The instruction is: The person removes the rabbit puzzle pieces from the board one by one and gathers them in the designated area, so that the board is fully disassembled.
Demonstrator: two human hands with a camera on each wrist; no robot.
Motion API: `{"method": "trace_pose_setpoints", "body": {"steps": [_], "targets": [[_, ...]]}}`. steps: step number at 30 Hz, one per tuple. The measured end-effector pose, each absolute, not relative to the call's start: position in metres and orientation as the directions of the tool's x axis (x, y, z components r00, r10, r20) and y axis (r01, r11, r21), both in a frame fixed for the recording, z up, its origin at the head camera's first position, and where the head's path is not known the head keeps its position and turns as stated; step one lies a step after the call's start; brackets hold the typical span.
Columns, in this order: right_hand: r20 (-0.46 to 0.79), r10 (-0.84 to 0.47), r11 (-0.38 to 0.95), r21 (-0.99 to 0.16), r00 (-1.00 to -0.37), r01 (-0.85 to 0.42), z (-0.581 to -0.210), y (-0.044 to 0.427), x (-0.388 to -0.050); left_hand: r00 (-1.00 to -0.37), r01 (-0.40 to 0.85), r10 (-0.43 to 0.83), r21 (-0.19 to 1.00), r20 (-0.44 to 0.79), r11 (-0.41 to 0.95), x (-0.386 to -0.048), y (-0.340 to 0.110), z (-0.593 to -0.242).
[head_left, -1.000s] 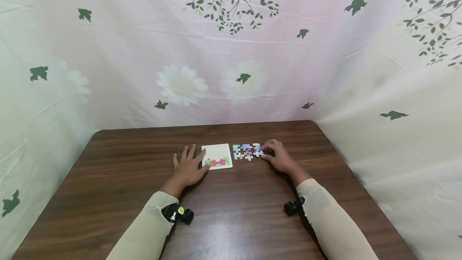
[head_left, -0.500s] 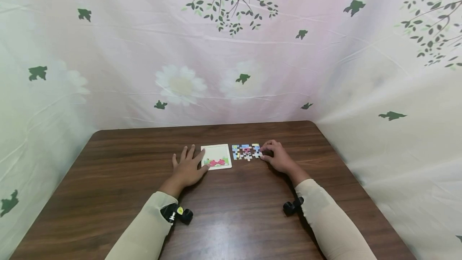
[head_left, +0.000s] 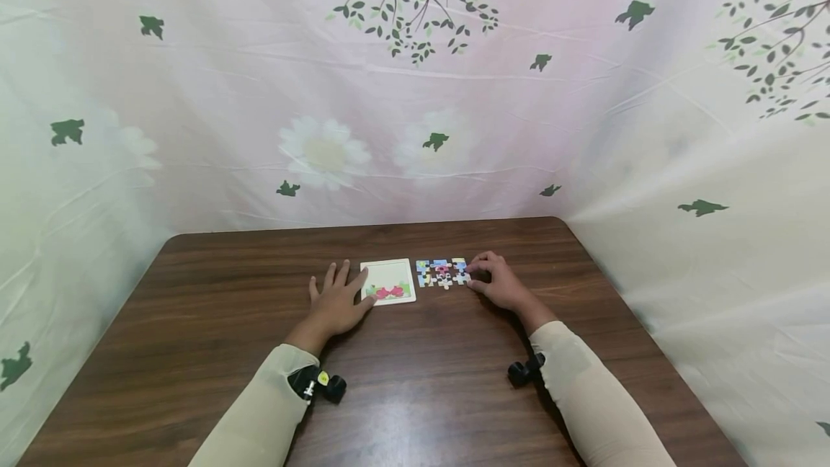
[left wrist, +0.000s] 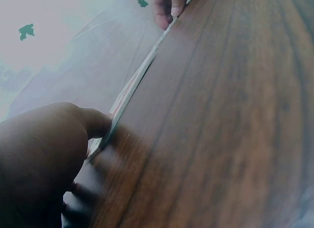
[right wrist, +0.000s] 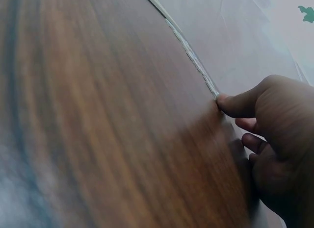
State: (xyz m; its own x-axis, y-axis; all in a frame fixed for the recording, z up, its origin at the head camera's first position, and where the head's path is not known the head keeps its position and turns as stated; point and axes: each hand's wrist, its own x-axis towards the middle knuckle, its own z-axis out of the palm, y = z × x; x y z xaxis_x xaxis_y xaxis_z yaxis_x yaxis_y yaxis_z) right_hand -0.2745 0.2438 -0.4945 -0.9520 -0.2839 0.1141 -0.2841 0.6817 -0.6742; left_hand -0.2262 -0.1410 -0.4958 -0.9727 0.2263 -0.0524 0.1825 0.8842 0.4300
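Note:
My left hand (head_left: 335, 306) lies with fingers spread on the table, its thumb and forefinger over the left edge of a shallow white puzzle tray (head_left: 392, 277). Pink and green printing shows along the tray's lower part. Just right of it, several colourful jigsaw pieces (head_left: 442, 265) lie flat in a small group, with gaps among them. At the group's right end, my right hand (head_left: 501, 285) pinches a jigsaw piece (head_left: 460, 265) between thumb and bent fingers. In the right wrist view, the thumb (right wrist: 238, 105) touches the end of the thin row of pieces.
The brown wooden table (head_left: 402, 388) extends around the tray and pieces. Behind and beside it hangs a pale cloth (head_left: 376, 92) printed with leaves and flowers. Each sleeved wrist wears a small black camera, such as the left camera (head_left: 334, 388).
Both hands, the tray and the pieces keep their places relative to one another. The head view has shifted very slightly.

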Motion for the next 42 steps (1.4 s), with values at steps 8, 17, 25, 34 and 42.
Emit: {"method": "trace_pose_setpoints", "body": {"steps": [8, 17, 25, 34, 42], "targets": [[0.119, -0.254, 0.654, -0.710, -0.960, -0.261, -0.495, 0.244, -0.275, -0.973, 0.184, 0.226, 0.434, -0.047, 0.882, -0.227, -0.142, -0.497], [0.150, -0.237, 0.628, -0.730, -0.960, -0.269, -0.492, 0.241, -0.274, -0.974, 0.183, 0.224, 0.428, -0.046, 0.885, -0.228, -0.142, -0.497], [0.240, -0.272, 0.593, -0.721, -0.932, -0.358, -0.494, 0.226, -0.280, -0.974, 0.184, 0.222, 0.424, -0.042, 0.887, -0.228, -0.140, -0.498], [0.309, -0.276, 0.565, -0.714, -0.910, -0.414, -0.493, 0.197, -0.286, -0.974, 0.186, 0.222, 0.422, -0.038, 0.888, -0.229, -0.140, -0.497], [0.314, -0.313, 0.523, -0.730, -0.896, -0.439, -0.494, 0.168, -0.287, -0.974, 0.182, 0.220, 0.418, -0.044, 0.890, -0.228, -0.141, -0.497]]}}
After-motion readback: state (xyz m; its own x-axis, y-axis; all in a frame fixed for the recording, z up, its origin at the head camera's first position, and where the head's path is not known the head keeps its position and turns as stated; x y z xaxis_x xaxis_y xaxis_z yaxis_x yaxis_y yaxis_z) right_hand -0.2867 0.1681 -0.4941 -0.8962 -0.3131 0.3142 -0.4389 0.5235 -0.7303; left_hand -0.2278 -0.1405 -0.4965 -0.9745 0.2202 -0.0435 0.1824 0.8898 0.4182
